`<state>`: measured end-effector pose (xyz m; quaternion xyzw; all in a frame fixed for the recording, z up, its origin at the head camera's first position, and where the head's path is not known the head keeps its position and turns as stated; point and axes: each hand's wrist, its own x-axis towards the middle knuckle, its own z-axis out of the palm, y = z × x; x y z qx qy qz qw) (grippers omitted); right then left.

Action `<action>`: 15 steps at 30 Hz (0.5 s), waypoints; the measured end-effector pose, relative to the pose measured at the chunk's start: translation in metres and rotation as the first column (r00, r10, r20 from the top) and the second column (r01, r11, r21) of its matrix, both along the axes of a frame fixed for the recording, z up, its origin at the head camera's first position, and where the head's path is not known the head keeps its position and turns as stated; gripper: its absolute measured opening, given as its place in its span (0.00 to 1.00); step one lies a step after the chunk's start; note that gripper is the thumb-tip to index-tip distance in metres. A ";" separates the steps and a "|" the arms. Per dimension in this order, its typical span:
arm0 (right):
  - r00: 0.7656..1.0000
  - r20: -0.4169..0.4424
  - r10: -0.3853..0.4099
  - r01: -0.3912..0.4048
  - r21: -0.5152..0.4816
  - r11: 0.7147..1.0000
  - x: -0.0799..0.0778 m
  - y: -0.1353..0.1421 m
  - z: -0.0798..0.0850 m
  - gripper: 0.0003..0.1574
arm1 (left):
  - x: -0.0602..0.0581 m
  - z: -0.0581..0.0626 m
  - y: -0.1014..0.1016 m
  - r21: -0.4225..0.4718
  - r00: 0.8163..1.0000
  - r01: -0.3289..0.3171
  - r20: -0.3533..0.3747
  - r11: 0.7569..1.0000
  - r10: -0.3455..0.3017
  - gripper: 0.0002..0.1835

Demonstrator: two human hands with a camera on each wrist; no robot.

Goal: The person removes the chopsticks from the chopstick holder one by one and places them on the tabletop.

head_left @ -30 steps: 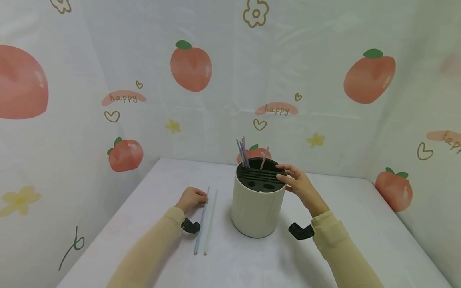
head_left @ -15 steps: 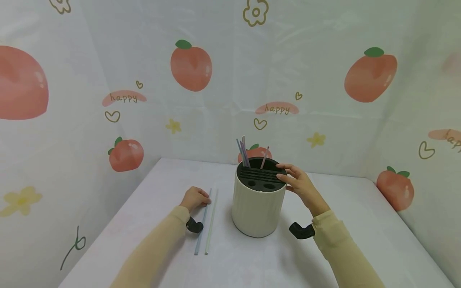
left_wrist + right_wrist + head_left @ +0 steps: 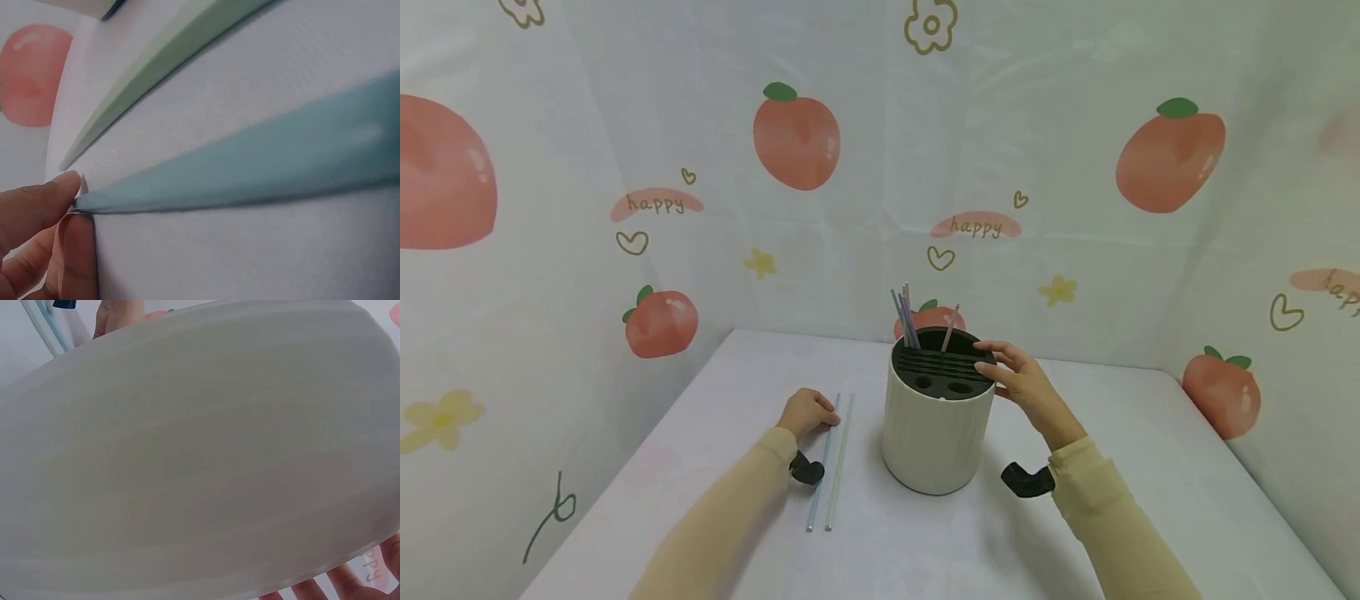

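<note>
My left hand [image 3: 806, 412] pinches a thin light blue stick [image 3: 817, 497] near its far end, thumb and fingertips meeting there in the left wrist view. The stick lies along the table top. Just right of it, roughly parallel, lies a pale green stick [image 3: 838, 475]. A cream round utensil holder [image 3: 934, 446] stands upright with a black slotted insert [image 3: 947, 367] in its top. With my right hand [image 3: 1026, 387] I grip the holder's right rim, and several fingers [image 3: 353, 587] show behind its wall in the right wrist view. The palm is hidden there.
Several thin coloured sticks [image 3: 907, 321] lean together in the holder's rear opening, and a pink stick [image 3: 951, 327] leans separately there. The white table [image 3: 1075, 533] meets a printed fabric backdrop [image 3: 865, 275] at its back and sides.
My left hand has shifted slightly right, and the blue stick has moved a little closer to the green one. The right hand and the holder stay put.
</note>
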<state>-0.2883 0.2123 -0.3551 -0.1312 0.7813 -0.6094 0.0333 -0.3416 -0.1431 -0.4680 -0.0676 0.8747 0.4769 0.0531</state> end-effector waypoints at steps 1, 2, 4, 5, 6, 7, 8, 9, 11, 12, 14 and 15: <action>1.000 0.001 0.000 0.000 -0.001 1.000 0.000 0.000 0.000 0.31 | 0.000 0.000 0.000 -0.002 1.000 0.000 0.006 1.000 0.000 0.11; 1.000 0.002 0.001 -0.001 -0.004 1.000 0.000 0.000 -0.001 0.31 | 0.000 0.000 -0.001 -0.005 1.000 0.002 0.010 1.000 -0.002 0.11; 1.000 0.004 0.004 -0.004 -0.008 1.000 -0.001 -0.001 -0.001 0.31 | 0.000 0.001 -0.002 -0.006 1.000 0.003 0.020 1.000 -0.003 0.11; 1.000 0.006 0.004 -0.004 -0.010 1.000 -0.001 -0.001 -0.001 0.31 | 0.000 0.001 -0.002 -0.002 1.000 0.004 0.025 1.000 -0.004 0.11; 1.000 0.006 0.005 -0.004 -0.009 1.000 -0.001 -0.001 -0.001 0.31 | 0.000 0.001 -0.003 0.002 1.000 0.005 0.030 1.000 -0.005 0.11; 1.000 0.007 0.004 -0.004 -0.011 1.000 -0.001 -0.001 -0.001 0.31 | 0.000 0.001 -0.003 0.009 0.999 0.009 0.032 1.000 -0.009 0.11; 1.000 0.008 0.004 -0.004 -0.012 1.000 -0.001 -0.001 0.000 0.31 | 0.001 0.001 -0.003 0.020 0.999 0.014 0.035 1.000 -0.015 0.11; 1.000 0.009 0.003 -0.002 -0.015 1.000 -0.001 -0.001 0.000 0.31 | 0.001 0.001 -0.004 0.033 0.999 0.019 0.039 0.999 -0.020 0.11; 1.000 0.012 -0.002 0.002 -0.017 1.000 0.000 -0.001 0.000 0.31 | 0.001 0.002 -0.005 0.046 0.998 0.031 0.046 0.998 -0.033 0.10; 1.000 0.014 -0.004 0.005 -0.018 1.000 0.000 -0.001 0.001 0.31 | 0.002 0.003 -0.006 0.051 0.998 0.039 0.049 0.998 -0.042 0.11; 1.000 0.016 -0.005 0.006 -0.019 1.000 0.000 -0.001 0.001 0.31 | 0.002 0.008 -0.008 0.066 0.997 0.050 0.052 0.997 -0.053 0.11; 1.000 0.017 -0.005 0.005 -0.020 1.000 0.000 -0.001 0.001 0.31 | 0.002 0.011 -0.008 0.078 0.997 0.054 0.044 0.995 -0.058 0.11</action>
